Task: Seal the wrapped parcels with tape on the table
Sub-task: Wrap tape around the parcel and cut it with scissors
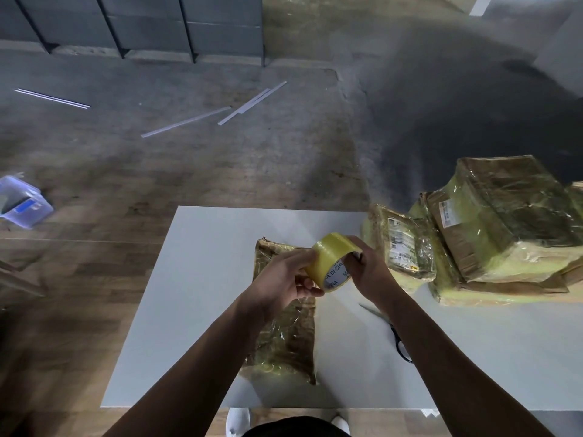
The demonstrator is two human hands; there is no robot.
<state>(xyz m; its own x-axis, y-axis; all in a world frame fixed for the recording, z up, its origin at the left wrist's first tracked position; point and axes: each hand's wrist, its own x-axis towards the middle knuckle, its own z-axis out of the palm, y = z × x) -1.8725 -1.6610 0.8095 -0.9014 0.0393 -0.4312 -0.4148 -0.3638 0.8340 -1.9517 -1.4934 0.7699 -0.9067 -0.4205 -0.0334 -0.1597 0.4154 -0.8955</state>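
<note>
Both hands are up off the tabletop (205, 294), sharing one tape roll (331, 258). The left hand (284, 275) curls round its near side and steadies it, and the right hand (367, 269) clasps the far rim with fingers bent over the edge. My guess is that the right hand is feeling for the loose end before a strip is pulled. The roll is a glossy, translucent yellow band on a white printed core, held tilted so its open face turns toward the person.

Directly beneath the hands lies a flat parcel (284, 345). It is brown paper under crinkled, shiny film, placed lengthwise so a strip could be drawn straight down it. Just below the right wrist, scissors (398, 337) with dark handles rest within easy reach, probably for cutting the tape. Beyond the right hand, a pile of parcels (492, 228) sits stacked. They are boxy and wrapped in the same yellowish gloss, and some carry white labels.
</note>
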